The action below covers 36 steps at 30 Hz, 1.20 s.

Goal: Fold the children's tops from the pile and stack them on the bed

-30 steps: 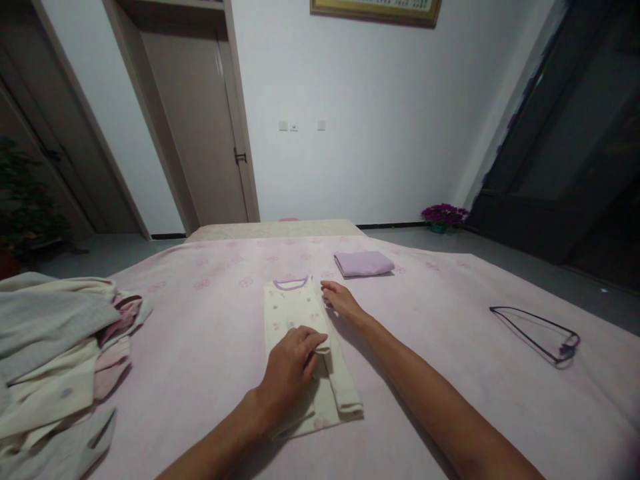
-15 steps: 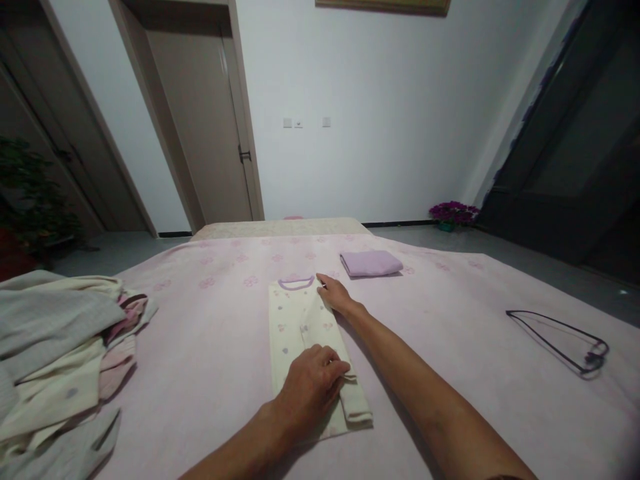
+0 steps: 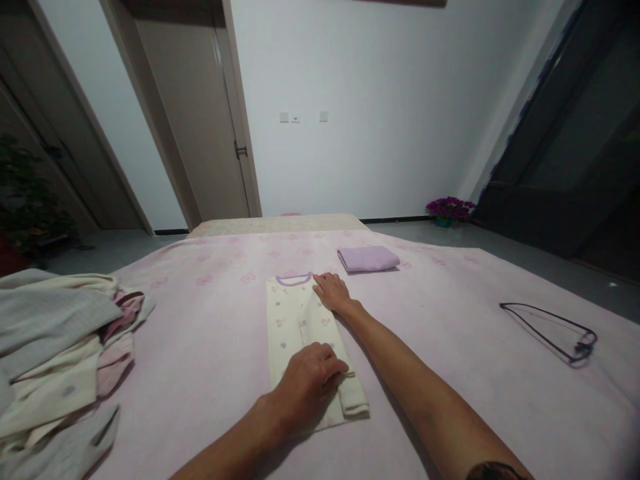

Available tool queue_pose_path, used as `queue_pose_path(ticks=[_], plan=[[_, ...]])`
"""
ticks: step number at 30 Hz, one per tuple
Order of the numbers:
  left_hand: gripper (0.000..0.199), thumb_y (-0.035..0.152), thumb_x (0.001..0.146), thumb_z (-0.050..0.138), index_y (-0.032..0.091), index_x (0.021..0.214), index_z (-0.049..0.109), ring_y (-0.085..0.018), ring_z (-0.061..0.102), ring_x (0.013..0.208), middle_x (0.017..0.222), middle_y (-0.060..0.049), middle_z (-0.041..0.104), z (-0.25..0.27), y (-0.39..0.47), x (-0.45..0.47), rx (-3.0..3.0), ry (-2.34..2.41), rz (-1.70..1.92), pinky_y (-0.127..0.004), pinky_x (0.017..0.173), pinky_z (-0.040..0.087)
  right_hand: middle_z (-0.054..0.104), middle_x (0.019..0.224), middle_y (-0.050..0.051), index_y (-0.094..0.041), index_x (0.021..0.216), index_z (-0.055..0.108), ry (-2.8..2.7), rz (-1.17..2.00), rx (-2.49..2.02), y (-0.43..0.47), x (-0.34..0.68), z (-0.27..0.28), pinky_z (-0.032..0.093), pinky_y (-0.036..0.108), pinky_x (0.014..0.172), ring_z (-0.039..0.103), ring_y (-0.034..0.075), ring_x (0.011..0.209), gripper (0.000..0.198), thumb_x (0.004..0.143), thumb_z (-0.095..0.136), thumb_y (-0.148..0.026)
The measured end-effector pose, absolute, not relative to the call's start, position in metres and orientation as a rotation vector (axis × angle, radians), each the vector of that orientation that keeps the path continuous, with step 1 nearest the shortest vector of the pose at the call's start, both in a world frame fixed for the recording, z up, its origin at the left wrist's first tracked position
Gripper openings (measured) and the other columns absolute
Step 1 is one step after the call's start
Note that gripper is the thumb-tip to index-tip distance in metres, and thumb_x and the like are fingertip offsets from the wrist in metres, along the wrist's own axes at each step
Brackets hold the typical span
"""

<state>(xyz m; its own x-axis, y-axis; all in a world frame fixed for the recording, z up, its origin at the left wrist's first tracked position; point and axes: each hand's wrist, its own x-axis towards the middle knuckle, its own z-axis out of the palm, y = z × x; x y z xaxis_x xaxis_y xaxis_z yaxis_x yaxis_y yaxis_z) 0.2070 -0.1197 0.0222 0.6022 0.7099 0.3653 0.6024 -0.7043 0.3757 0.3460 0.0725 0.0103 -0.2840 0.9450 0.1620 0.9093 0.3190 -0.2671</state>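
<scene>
"Where does the shirt (image 3: 287,323) lie?"

"Flat on the pale pink sheet (image 3: 205,347) in front of the person, a long cream rectangle with small printed motifs and a curved purple neckband (image 3: 294,284) at its far end."

"And the hands?"

"The left hand (image 3: 313,377) rests on the lower half, fingers bent, thumb at the edge of a folded-in sleeve (image 3: 354,395); whether they pinch the fabric, one cannot tell. The right hand (image 3: 332,291) lies at the far right corner, beside the neckband, fingers close together against the shirt; their grip cannot be told either."

"What lies around them?"

"A smooth-looking purple cloth (image 3: 369,259), folded into a flat block, sits beyond the right hand. To the left slumps a loose, wrinkled heap of clothes (image 3: 50,333) in grey, cream and pink. Off to the right is a thin black loop (image 3: 584,349), narrowing to a point."

"And the sheet?"

"Nearly smooth, with faint pink flowers toward its far end."
</scene>
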Motion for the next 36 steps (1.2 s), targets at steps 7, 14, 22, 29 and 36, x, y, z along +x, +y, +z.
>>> queue_pose_path(ticks=[7, 14, 22, 29, 36], plan=[[0.025, 0.026, 0.099, 0.049, 0.023, 0.105, 0.073, -0.017, 0.067, 0.085, 0.093, -0.004, 0.073, 0.035, -0.113, 0.195, 2.397, 1.128, 0.778, -0.028, 0.079, 0.051, 0.049, 0.146, 0.016, -0.018, 0.147, 0.044, -2.362, 0.183, -1.663, 0.058, 0.349, 0.027, 0.037, 0.045, 0.104, 0.047, 0.03, 0.13, 0.051, 0.1, 0.04, -0.038], [0.048, 0.03, 0.095, 0.051, 0.016, 0.141, 0.052, -0.033, 0.037, 0.144, 0.151, -0.014, 0.048, 0.011, -0.084, 0.177, 2.613, 1.486, 0.784, -0.055, 0.116, 0.033, 0.035, 0.158, 0.016, -0.011, 0.152, 0.036, -2.521, 0.188, -1.394, 0.006, 0.353, 0.026, 0.024, 0.041, 0.119, 0.029, 0.026, 0.147, 0.056, 0.101, 0.039, -0.034], [0.067, 0.052, 0.098, 0.042, 0.012, 0.151, 0.039, -0.037, 0.017, 0.15, 0.161, -0.017, 0.026, 0.012, -0.09, 0.175, 2.639, 1.607, 0.211, -0.059, 0.12, 0.02, 0.028, 0.161, 0.016, -0.01, 0.154, 0.032, -2.654, 0.243, -1.303, -0.031, 0.365, 0.016, 0.02, 0.05, 0.121, 0.023, 0.028, 0.15, 0.059, 0.103, 0.031, -0.04], [0.064, 0.05, 0.1, 0.04, 0.015, 0.153, 0.036, -0.036, 0.018, 0.15, 0.161, -0.017, 0.025, 0.012, -0.096, 0.173, 2.665, 1.58, 0.228, -0.058, 0.119, 0.021, 0.025, 0.162, 0.018, -0.009, 0.154, 0.032, -2.679, 0.274, -1.328, -0.064, 0.368, 0.029, 0.018, 0.05, 0.121, 0.02, 0.03, 0.15, 0.061, 0.101, 0.037, -0.038], [0.06, 0.051, 0.101, 0.036, 0.02, 0.153, 0.038, -0.034, 0.02, 0.15, 0.161, -0.015, 0.027, 0.005, -0.113, 0.166, 2.729, 1.482, 0.298, -0.057, 0.119, 0.023, 0.022, 0.163, 0.017, -0.01, 0.155, 0.031, -2.632, 0.304, -1.361, -0.097, 0.378, 0.019, 0.016, 0.05, 0.122, 0.014, 0.029, 0.152, 0.063, 0.1, 0.04, -0.04]])
